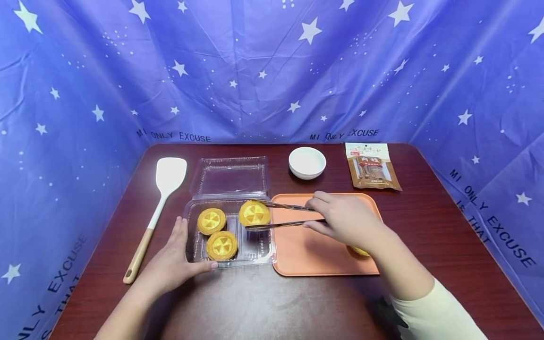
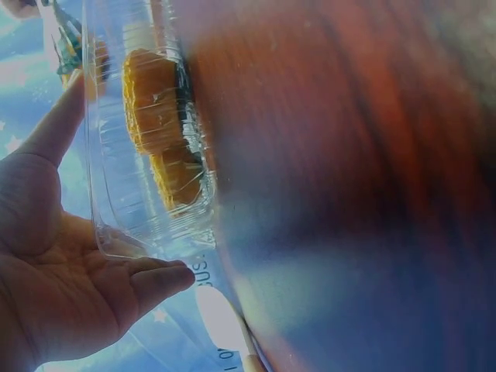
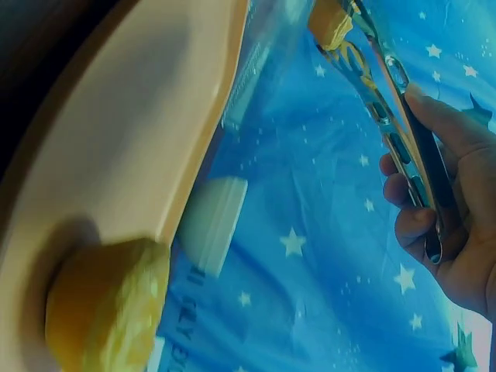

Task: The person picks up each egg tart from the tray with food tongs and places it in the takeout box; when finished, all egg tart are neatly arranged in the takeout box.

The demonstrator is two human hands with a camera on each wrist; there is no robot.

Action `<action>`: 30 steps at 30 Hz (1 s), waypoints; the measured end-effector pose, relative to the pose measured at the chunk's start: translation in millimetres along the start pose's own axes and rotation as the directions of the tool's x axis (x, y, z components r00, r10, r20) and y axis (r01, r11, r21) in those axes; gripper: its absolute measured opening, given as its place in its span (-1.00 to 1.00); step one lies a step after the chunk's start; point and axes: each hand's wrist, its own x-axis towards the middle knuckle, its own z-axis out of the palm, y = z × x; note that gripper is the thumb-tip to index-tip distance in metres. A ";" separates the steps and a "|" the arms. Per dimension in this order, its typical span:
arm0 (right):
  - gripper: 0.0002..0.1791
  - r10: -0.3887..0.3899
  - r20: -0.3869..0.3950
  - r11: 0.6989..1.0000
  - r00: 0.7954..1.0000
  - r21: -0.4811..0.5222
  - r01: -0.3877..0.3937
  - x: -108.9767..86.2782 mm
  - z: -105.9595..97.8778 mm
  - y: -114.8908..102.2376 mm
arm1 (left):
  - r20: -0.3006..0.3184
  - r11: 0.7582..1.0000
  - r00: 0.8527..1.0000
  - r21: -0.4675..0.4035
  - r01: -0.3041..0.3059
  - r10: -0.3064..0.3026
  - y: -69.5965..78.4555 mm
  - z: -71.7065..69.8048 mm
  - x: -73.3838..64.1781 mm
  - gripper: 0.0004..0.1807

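My right hand (image 1: 346,218) grips metal tongs (image 1: 293,207), whose two arms stand either side of an egg tart (image 1: 254,213) at the right of the clear plastic box (image 1: 255,260). In the right wrist view the tongs (image 3: 395,128) hold that tart (image 3: 331,25) at their tips. Two more egg tarts, one behind (image 1: 211,221) and one in front (image 1: 222,245), sit in the box's left half. With fingers spread, my left hand (image 1: 172,262) touches the box's left side and front rim. Another tart (image 1: 360,251) on the orange tray (image 1: 306,259) is partly hidden by my right arm.
The box's transparent lid (image 1: 231,177) lies folded back behind it. A white spatula (image 1: 161,203) with a wooden handle lies at the left. Behind the tray are a white bowl (image 1: 307,164) and a brown-and-white food packet (image 1: 372,166). Star-patterned cloth surrounds the table (image 1: 238,307).
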 end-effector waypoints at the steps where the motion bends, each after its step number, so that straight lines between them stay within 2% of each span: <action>1: -0.64 -0.005 0.004 1.000 1.000 -0.005 0.005 3.1 2.8 -2.3 | 0.000 1.000 1.000 0.001 0.000 0.000 0.1 0.0 -0.1 0.60; 10: -0.66 -0.016 0.081 0.993 0.997 -0.118 0.026 27.2 21.8 -22.6 | 0.003 1.000 1.000 -0.002 0.000 0.000 2.0 -0.8 -1.8 0.59; 17: -0.69 0.000 0.160 0.991 0.987 -0.132 0.021 39.3 30.4 -33.9 | 0.006 1.000 1.000 -0.009 0.000 0.000 2.2 -1.1 -2.4 0.59; 23: -0.71 -0.015 0.156 0.988 0.988 -0.151 0.038 45.6 36.0 -38.1 | 0.001 1.000 1.000 -0.003 -0.001 0.001 2.0 -1.3 -2.2 0.58; 30: -0.64 -0.008 0.157 0.990 0.988 -0.135 0.029 51.0 39.1 -40.4 | -0.001 1.000 1.000 0.002 -0.002 0.002 1.0 -0.8 -1.4 0.58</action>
